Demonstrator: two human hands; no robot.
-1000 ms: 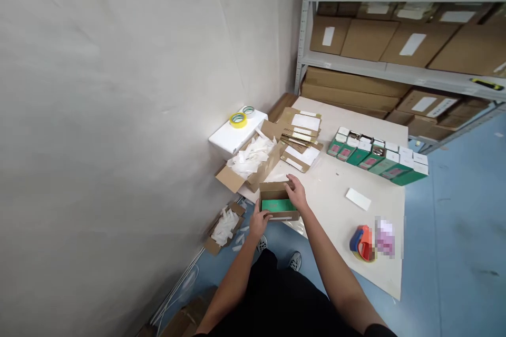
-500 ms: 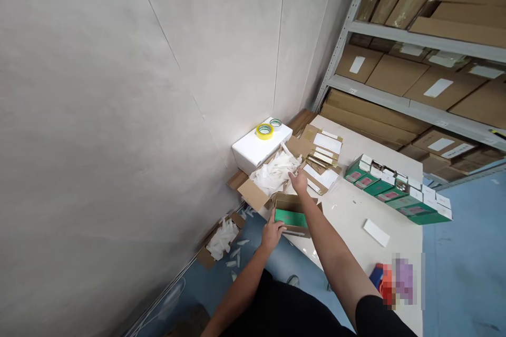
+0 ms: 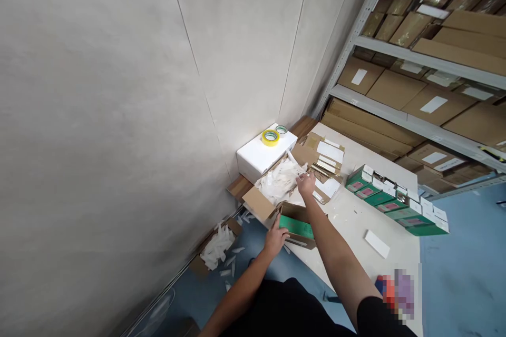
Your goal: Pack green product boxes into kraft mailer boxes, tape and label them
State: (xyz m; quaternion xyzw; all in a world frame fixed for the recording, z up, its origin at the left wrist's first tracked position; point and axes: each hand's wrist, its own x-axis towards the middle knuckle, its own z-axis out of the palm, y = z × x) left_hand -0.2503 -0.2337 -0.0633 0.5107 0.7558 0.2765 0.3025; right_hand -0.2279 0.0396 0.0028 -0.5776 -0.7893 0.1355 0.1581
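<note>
My left hand (image 3: pixel 275 238) grips the near-left wall of a small open cardboard box (image 3: pixel 303 241) at the table's edge. Inside that box lies a green box (image 3: pixel 296 226). My right hand (image 3: pixel 306 184) reaches past it to a larger open carton, whose flap (image 3: pixel 258 201) sticks out to the left. White crumpled packing filler (image 3: pixel 280 179) heaps up in this carton. The fingers of my right hand are closed at the heap's right edge, on a bit of the filler as it appears; the fingertips are small in view.
Tape rolls (image 3: pixel 270 138) lie on a white box (image 3: pixel 263 155) by the wall. Flattened cardboard (image 3: pixel 316 142), a row of green-and-white boxes (image 3: pixel 395 202) and a white block (image 3: pixel 377 244) are on the table (image 3: pixel 351 237). Another filler carton (image 3: pixel 217 246) stands on the floor. Shelves (image 3: pixel 415 110) hold cartons.
The camera view has shifted slightly. My right hand has moved a little deeper into the filler's edge, its fingers now closed there. My left hand still holds the small box, which appears slightly turned.
</note>
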